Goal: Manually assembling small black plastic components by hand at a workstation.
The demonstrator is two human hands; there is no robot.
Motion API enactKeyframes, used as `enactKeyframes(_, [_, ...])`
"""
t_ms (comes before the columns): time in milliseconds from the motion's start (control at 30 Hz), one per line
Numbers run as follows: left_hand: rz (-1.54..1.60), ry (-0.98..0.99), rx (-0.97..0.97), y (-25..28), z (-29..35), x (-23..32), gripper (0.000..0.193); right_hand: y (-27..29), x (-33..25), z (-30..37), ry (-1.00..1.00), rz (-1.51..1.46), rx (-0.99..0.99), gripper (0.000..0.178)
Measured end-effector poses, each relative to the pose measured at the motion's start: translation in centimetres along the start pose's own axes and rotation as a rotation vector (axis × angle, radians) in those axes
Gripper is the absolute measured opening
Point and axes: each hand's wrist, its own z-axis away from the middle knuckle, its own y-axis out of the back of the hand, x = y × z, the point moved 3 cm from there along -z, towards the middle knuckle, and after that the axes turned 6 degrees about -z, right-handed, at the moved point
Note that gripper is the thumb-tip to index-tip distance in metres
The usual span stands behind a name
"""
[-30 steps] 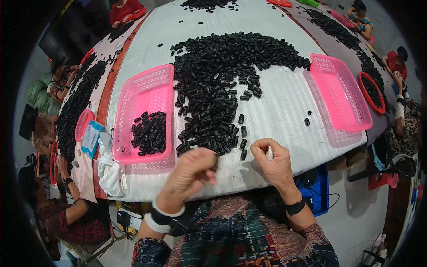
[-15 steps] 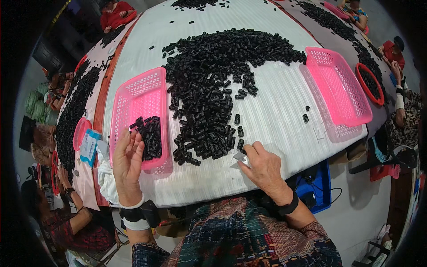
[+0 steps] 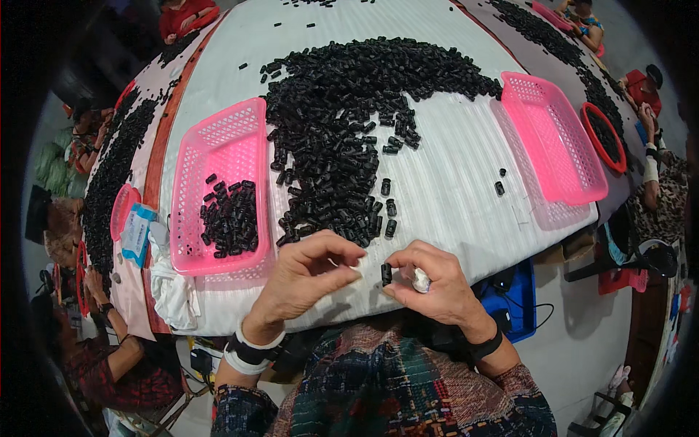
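My right hand pinches a small black ribbed plastic cylinder between thumb and index finger, tilted nearly upright. A white wrapped end of a tool shows inside the same hand, held by the curled fingers; its other end is hidden. Facing it, my left hand has thumb and index finger curved with a gap between them and nothing visible in it. Just beyond both hands spreads a large heap of black cylinders. To the left, a pink plastic basket holds a small pile of the same pieces.
Another pink basket stands at the right. Two loose black pieces lie before it. A white cloth and a blue-white packet are at the left edge. Other people sit at neighbouring tables; a blue crate sits below.
My left hand has moved from the left basket to the middle, in front of my right hand. My right hand now pinches a black cylinder; the metal blade tip seen there before no longer shows.
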Motion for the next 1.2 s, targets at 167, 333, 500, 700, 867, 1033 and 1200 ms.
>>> enactKeyframes(167, [-0.253,-0.142,-0.145,-2.2,-0.6,1.7,0.03,0.7,-0.4,0.2,-0.041,-0.15,-0.09,0.024])
enactKeyframes(333, [-0.347,-0.265,-0.133,-3.0,-0.5,1.8,0.029,0.9,-0.4,0.5,-0.169,-0.282,-0.167,0.024])
enactKeyframes(500, [-0.292,-0.255,0.001,-2.9,-0.5,1.1,0.019,0.4,0.3,0.2,-0.276,-0.443,-0.09,0.027])
enactKeyframes(700, [0.777,0.27,0.02,-3.3,-0.3,-2.3,0.016,0.0,-2.0,0.2,0.249,0.076,0.316,0.033])
enactKeyframes(867, [0.96,0.336,-0.052,-4.5,-0.7,-2.7,0.018,-0.7,-2.0,0.1,0.412,0.248,0.354,0.042])
enactKeyframes(1033, [0.993,0.324,-0.045,-4.6,-0.7,-3.0,0.019,-1.1,-1.6,0.0,0.53,0.399,0.358,0.04])
enactKeyframes(1200, [0.979,0.326,-0.04,-5.0,-0.4,-2.5,0.019,-1.1,-2.0,0.6,0.552,0.472,0.342,0.036])
